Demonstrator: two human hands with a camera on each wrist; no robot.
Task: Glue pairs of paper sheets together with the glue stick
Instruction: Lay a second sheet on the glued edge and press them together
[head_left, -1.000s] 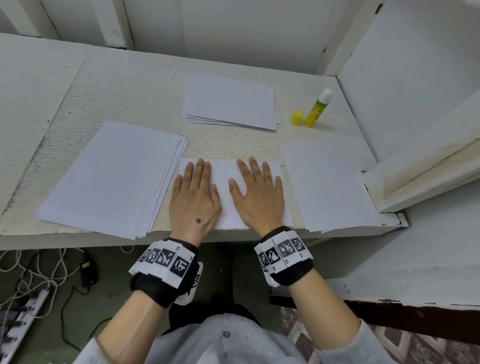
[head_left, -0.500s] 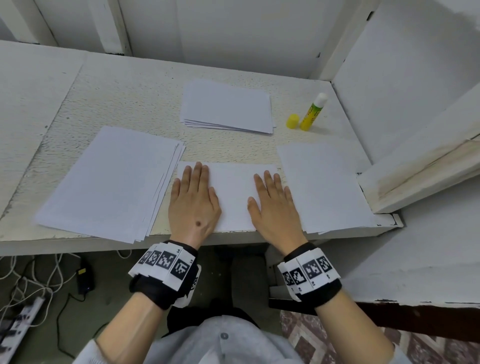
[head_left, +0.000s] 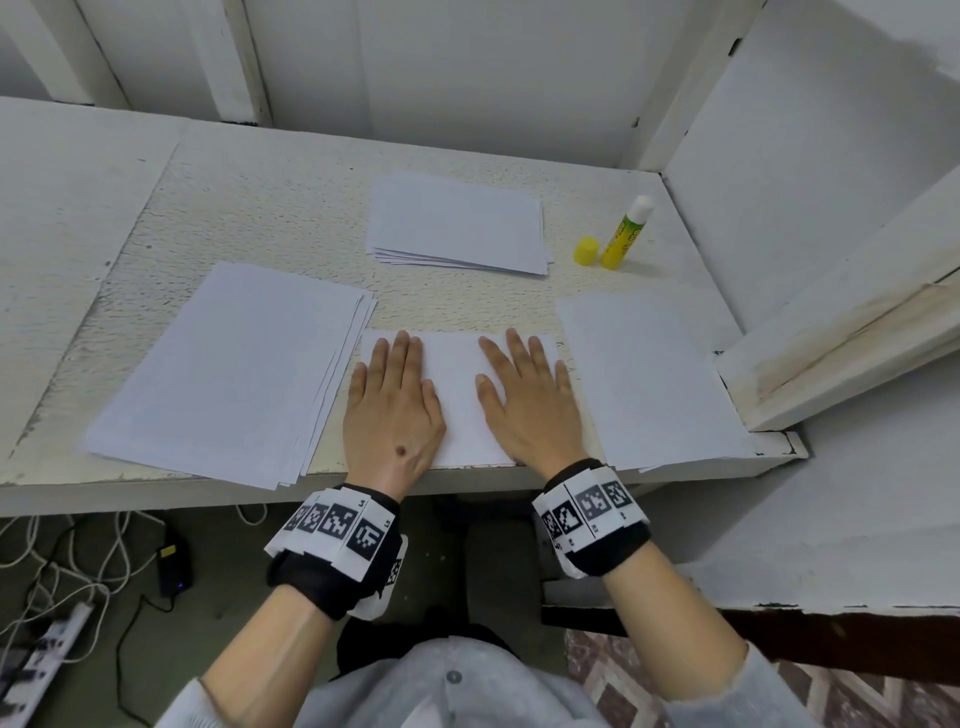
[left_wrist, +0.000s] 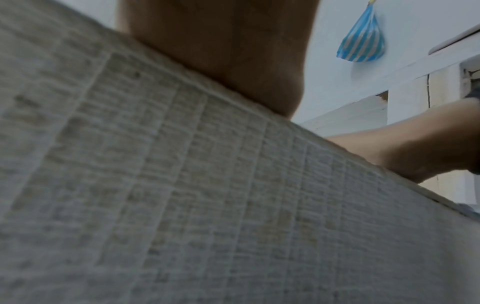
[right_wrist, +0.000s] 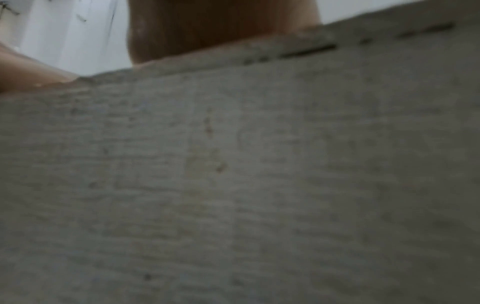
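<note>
Left to right on my desk (head_left: 249, 208):
- Large paper stack (head_left: 228, 369), front left, edges fanned.
- My left hand (head_left: 392, 410), fingers straight, palm flat on the centre sheet (head_left: 457, 395).
- My right hand (head_left: 530, 402), likewise flat on that sheet's right half.
- Small paper stack (head_left: 457, 223), behind the centre sheet.
- Single sheet (head_left: 649, 379), front right.
- Yellow cap (head_left: 587, 251), standing just beside the uncapped glue stick (head_left: 626, 234), back right.

Left hand (head_left: 392, 410) and right hand (head_left: 530, 402) lie flat, palms down, fingers straight.
</note>
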